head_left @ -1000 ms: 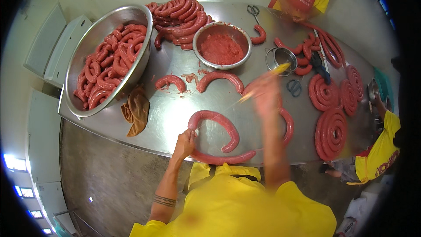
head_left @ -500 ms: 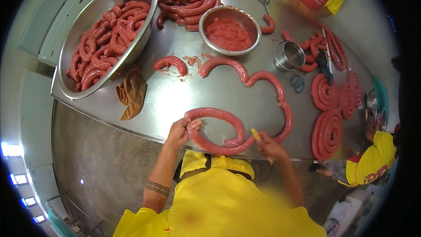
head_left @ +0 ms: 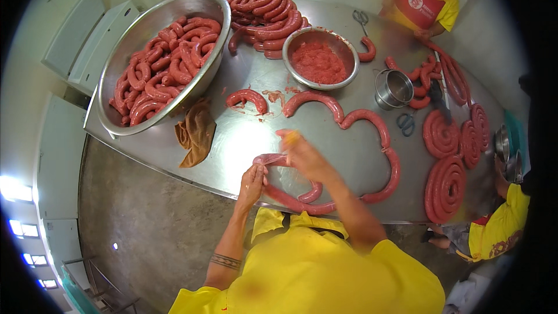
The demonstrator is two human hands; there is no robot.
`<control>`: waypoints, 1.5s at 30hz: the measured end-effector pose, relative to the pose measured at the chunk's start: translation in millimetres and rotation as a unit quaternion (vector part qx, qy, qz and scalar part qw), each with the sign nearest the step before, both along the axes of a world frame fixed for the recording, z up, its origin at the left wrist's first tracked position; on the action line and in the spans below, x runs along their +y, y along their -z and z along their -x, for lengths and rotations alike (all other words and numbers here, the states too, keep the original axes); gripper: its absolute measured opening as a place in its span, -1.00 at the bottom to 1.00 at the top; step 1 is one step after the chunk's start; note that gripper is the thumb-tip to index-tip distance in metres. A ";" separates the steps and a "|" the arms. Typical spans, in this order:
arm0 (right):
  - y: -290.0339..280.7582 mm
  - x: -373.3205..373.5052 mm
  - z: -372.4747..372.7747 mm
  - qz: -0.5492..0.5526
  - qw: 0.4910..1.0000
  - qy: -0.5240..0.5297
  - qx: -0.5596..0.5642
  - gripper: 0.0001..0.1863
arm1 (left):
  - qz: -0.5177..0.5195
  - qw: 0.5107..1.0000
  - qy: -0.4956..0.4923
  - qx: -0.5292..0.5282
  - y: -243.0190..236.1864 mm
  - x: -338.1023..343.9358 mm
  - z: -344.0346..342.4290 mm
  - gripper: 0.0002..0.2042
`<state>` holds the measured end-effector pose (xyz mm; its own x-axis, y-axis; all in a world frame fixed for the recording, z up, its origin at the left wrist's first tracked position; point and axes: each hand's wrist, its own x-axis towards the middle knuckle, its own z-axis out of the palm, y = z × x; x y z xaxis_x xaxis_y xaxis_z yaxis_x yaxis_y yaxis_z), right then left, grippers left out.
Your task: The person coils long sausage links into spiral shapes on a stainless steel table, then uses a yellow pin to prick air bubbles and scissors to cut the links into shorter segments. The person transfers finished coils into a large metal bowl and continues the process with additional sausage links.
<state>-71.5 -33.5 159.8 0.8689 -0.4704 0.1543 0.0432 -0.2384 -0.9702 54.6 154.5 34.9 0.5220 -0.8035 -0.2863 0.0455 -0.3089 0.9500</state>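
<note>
My left hand (head_left: pixel 252 182) is closed round the near-left bend of a long raw sausage (head_left: pixel 390 175), where the casing is pinched in. The sausage curls about both hands and runs right in tied links. My right hand (head_left: pixel 308 160), blurred, is raised over the loop just right of my left hand. Its fingers close on a small yellow thing (head_left: pixel 292 138), whose kind is too smeared to tell. A short separate sausage (head_left: pixel 247 100) lies farther back on the steel table (head_left: pixel 232 134).
A big steel basin (head_left: pixel 104 102) of sausages stands left, beside a brown cloth (head_left: pixel 196 132). Behind are piled sausages (head_left: pixel 270 14) and a bowl (head_left: pixel 349 81) of minced meat. Right are a steel pot (head_left: pixel 393 88), scissors (head_left: pixel 406 123) and sausage coils (head_left: pixel 445 192). Two co-workers (head_left: pixel 427 3) flank the table.
My right hand has swung up and left across the loop with the yellow thing, from the near right. My left hand still grips the sausage. The whole view has shifted slightly.
</note>
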 end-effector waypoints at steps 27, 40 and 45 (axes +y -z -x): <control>65.8 14.8 -27.0 -0.028 0.978 -0.206 0.033 -0.83 | -0.001 0.958 -0.055 -0.282 -4.5 -3.0 1.9 -0.87; 46.5 -26.2 181.0 -0.361 0.890 0.102 0.260 -0.81 | -0.035 0.927 -0.185 0.324 19.7 -22.1 -13.2 -0.81; 136.8 8.3 46.1 0.059 0.971 0.106 0.208 -0.70 | -0.039 0.953 -0.008 -0.300 -2.4 -6.7 -6.7 -0.88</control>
<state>-117.5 -25.2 23.0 0.7531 -0.6458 -0.1259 -0.4089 -0.3095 -0.8585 61.3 147.8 37.3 0.6221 -0.7829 0.0086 -0.4930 -0.3832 0.7811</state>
